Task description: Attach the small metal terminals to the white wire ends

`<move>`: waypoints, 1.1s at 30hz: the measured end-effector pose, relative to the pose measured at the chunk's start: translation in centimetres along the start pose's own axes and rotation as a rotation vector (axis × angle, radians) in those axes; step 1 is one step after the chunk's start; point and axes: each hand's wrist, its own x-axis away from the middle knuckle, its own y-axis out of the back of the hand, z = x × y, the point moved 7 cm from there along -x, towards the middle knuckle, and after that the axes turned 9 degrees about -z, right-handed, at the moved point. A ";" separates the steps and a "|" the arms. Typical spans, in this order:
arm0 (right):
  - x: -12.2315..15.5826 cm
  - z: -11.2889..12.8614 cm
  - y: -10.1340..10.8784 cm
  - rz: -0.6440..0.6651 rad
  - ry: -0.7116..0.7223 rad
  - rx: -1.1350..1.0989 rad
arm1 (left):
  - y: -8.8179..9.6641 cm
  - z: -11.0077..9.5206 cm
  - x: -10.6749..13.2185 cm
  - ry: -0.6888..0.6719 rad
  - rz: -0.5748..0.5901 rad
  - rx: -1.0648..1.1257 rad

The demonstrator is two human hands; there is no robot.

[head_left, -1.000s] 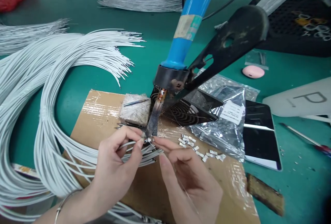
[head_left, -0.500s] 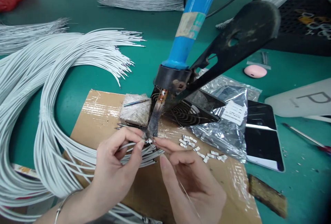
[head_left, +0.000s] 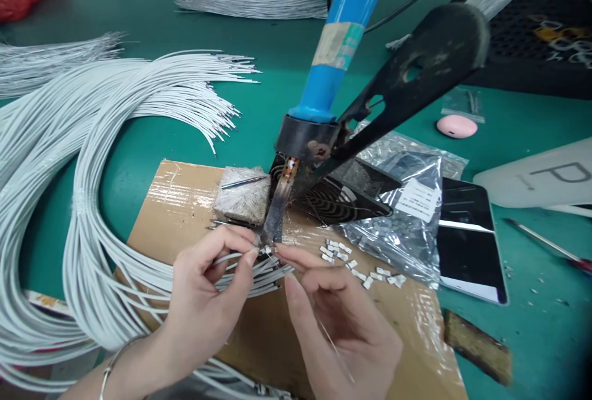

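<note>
Just under the tip of a blue-handled soldering iron [head_left: 319,89], my left hand [head_left: 206,298] pinches a white cable [head_left: 229,257] between thumb and index finger. A small silvery-white connector piece [head_left: 267,251] sits at the cable's end, close against the flat iron tip [head_left: 274,224]. My right hand [head_left: 346,320] is curled, with a thin solder wire [head_left: 337,351] running through it towards the tip. Its index fingertip is beside the connector piece; whether it touches cannot be made out. More white cable ends [head_left: 272,286] lie below the pinched one.
A black metal stand [head_left: 416,73] holds the iron over a cardboard sheet [head_left: 171,196]. Several loose connectors [head_left: 340,252] lie right of my hands. Left is a big white cable bundle [head_left: 87,203]. A worn block [head_left: 243,196], plastic bag [head_left: 402,221] and dark phone-like slab [head_left: 472,252] are nearby.
The iron's handle and the stand arm have shifted slightly left in view. Both hands keep nearly the same place and grip at the tip.
</note>
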 end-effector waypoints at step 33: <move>0.1 -0.7 -0.4 0.023 -0.057 -0.132 | 0.4 -0.1 0.0 -0.094 -0.011 -0.030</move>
